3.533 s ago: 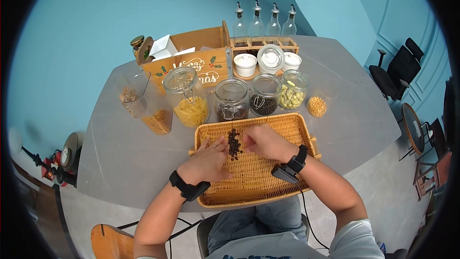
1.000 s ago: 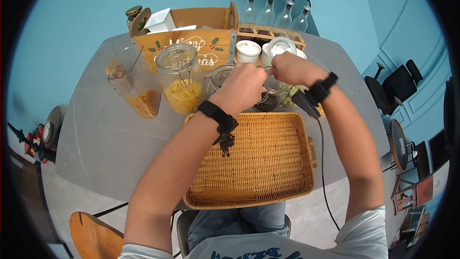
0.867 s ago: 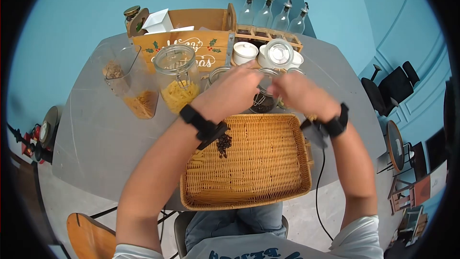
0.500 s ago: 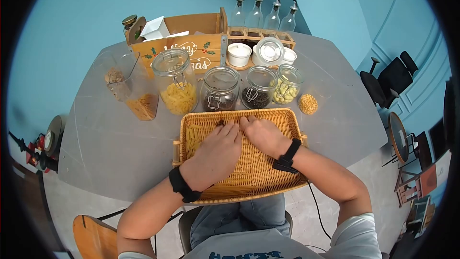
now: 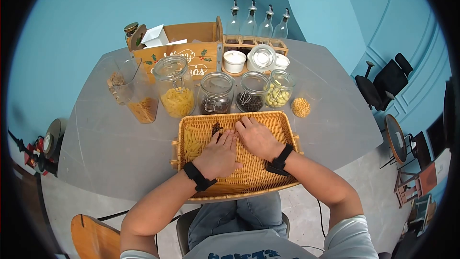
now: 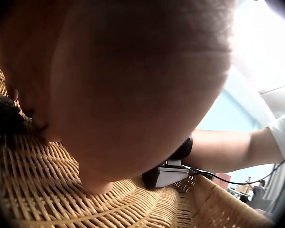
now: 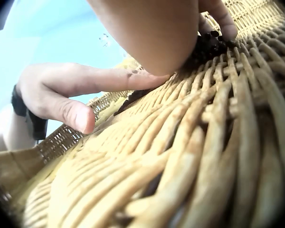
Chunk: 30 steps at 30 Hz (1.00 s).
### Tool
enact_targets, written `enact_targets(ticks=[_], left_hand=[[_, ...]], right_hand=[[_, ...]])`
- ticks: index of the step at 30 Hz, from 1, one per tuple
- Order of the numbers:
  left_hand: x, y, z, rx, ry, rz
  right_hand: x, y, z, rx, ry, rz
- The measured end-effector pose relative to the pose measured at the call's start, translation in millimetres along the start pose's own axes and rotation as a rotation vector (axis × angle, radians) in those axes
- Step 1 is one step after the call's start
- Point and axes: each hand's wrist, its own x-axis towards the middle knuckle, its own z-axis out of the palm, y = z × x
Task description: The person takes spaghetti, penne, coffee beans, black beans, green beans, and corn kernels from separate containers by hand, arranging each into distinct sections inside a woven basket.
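A wicker basket [image 5: 268, 182] lies at the table's front, with a pile of small dark beans [image 5: 217, 128] near its far side. To the left of the pile are yellow penne [image 5: 192, 143]. My left hand [image 5: 219, 156] rests on the weave with extended fingers, its fingertips right at the beans and covering part of them. On the other side of the pile, my right hand [image 5: 257, 139] reaches down with lightly bent fingers. In the right wrist view, its thumb and fingers stand around the dark beans [image 7: 211, 47], touching the weave.
Behind the basket stand glass jars: penne [image 5: 178, 101], dark brown beans [image 5: 215, 104], black grains [image 5: 250, 100] and pale green pieces [image 5: 279, 95]. A clear container [image 5: 139, 93] is left, yellow kernels [image 5: 301, 107] right. A wooden crate [image 5: 177, 60] and bottles [image 5: 251, 21] stand farther back.
About a second ago both hands were over the jars behind the basket. They have come back down into the basket, one on each side of the dark beans.
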Motion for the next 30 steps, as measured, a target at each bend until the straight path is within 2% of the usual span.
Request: enact_targets(ticks=[2, 6, 9, 11, 12, 15, 19, 21, 24, 28, 30], left_hand=[[-2, -1, 0, 0.002, 0.003, -0.003], [0, 0, 2, 0.011, 0.008, -0.001], [-1, 0, -2, 0.007, 0.003, 0.014], [-1, -2, 0, -0.011, 0.011, 0.017], [-1, -2, 1, -0.024, 0.020, 0.021], [1, -3, -4, -0.056, 0.006, 0.042], [3, -5, -4, -0.055, 0.002, 0.064], [3, -6, -5, -0.065, 0.017, 0.076], [1, -7, -6, -0.039, 0.010, 0.046], [3, -4, -8, 0.022, -0.023, 0.042], [4, -3, -10, 0.036, -0.054, 0.036]], right_hand=[[-1, 0, -9, 0.104, -0.006, 0.020], [0, 8, -29, 0.070, -0.063, -0.003], [1, 14, -47, 0.169, -0.005, -0.047], [-2, 21, -58, 0.380, -0.037, 0.080], [-3, 25, -61, 0.428, -0.031, 0.071], [-15, 39, -57, 0.531, -0.087, 0.120], [-31, 50, -48, 0.429, -0.025, 0.109], [-34, 48, -49, 0.499, -0.161, 0.264], [-29, 49, -35, 0.528, -0.146, 0.341], [-19, 44, -14, 0.590, -0.020, 0.357], [-14, 39, -13, 0.598, -0.018, 0.341]])
